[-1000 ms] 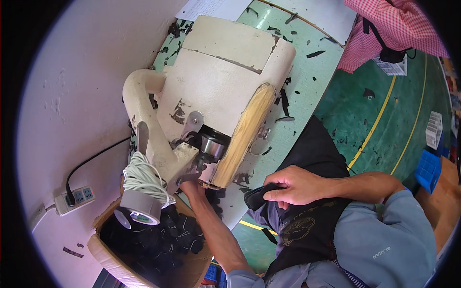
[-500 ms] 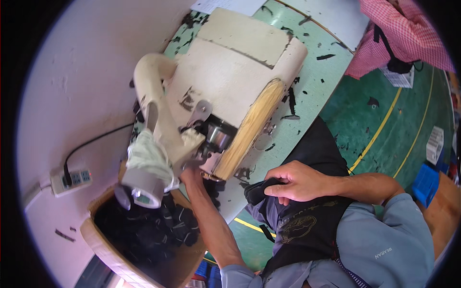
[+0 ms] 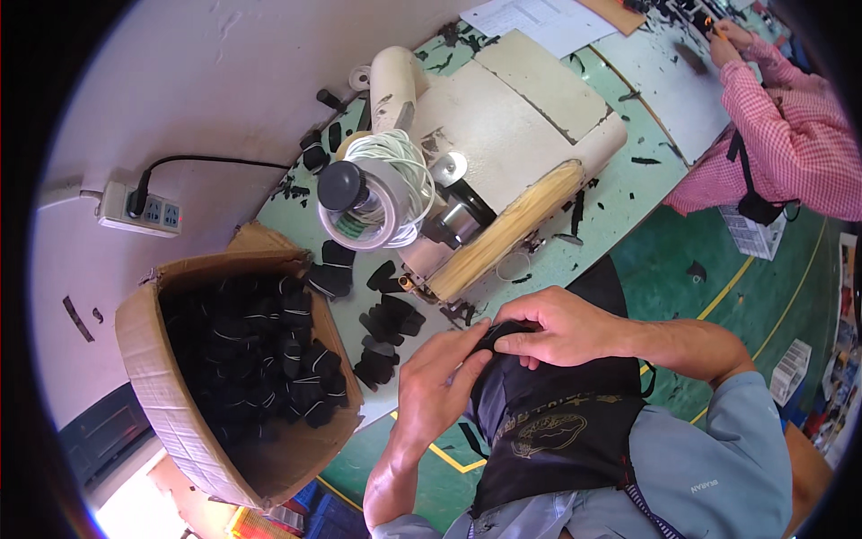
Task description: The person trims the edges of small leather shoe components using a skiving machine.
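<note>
In front of my lap, both hands meet on a small black stack of flat pieces (image 3: 505, 333), whose material I cannot make out. My right hand (image 3: 567, 329) grips its right side, thumb on top. The fingers and thumb of my left hand (image 3: 438, 379) pinch the left end. Just beyond them stands a cream machine (image 3: 485, 117) with a shiny metal roller (image 3: 465, 220) and a pale yellow padded strip (image 3: 507, 232) along its front edge. Loose black pieces (image 3: 392, 316) lie in small piles on the table left of my hands.
A cardboard box (image 3: 184, 400) full of black bundles stands at the left. A lamp head wound with white cord (image 3: 386, 193) hangs over the machine. Black scraps litter the green table (image 3: 628, 193). A power strip (image 3: 139, 211) is on the wall. A person in a checked pink shirt (image 3: 781, 135) works far right.
My left hand has come away from beside the machine's roller and joined my right hand at the black stack. The view has shifted, showing more of the box and the other person.
</note>
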The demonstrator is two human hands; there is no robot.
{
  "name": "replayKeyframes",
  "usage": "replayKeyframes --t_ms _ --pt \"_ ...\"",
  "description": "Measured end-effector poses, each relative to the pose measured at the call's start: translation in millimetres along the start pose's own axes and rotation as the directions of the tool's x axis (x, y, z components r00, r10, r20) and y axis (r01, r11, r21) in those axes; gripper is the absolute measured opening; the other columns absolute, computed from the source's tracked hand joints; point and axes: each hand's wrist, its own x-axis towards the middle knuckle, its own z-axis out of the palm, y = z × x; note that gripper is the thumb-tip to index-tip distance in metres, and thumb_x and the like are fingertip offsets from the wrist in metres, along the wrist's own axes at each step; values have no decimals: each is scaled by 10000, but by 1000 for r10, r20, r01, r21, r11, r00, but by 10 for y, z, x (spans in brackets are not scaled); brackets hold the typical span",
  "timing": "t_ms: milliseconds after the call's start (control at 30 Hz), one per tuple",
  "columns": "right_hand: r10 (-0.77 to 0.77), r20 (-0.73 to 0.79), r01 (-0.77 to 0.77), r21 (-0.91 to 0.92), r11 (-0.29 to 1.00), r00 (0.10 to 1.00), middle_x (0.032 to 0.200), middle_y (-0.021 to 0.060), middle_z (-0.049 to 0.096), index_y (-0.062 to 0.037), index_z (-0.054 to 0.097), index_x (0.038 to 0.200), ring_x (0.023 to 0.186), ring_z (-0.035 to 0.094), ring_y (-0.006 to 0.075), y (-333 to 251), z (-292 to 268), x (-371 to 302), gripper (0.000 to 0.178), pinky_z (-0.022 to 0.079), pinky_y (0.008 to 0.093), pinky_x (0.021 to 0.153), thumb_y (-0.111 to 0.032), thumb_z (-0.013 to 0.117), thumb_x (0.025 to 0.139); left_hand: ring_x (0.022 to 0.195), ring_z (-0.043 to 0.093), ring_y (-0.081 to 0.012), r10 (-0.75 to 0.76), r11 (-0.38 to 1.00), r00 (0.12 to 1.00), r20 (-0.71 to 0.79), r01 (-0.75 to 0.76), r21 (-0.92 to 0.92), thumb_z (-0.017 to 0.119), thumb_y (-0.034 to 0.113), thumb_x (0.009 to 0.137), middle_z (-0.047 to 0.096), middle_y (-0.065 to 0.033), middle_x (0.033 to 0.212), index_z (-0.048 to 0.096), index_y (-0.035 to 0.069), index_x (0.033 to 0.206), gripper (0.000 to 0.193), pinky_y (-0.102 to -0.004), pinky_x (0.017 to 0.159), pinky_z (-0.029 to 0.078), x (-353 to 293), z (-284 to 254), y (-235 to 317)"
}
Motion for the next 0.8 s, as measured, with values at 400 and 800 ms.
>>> replayKeyframes --t_ms 400,800 --pt "17 -48 -11 139 990 999 839 86 707 32 669 1070 701 681 136 29 -174 198 203 557 284 672 -130 625 955 728 601 -70 -420 673 890 178 437 -597 671 34 918 657 -25 943 705 22 1074 161 -217 618 493 327 -90 -221" --pt "-465 -87 254 -741 621 881 885 167 681 -50 658 1058 834 663 354 -308 -756 460 208 511 453 733 -33 610 856 453 510 -59 -689 649 713 132 688 -325 707 230 908 616 -2 674 708 -7 1043 272 -232 388 361 794 -375 -451"
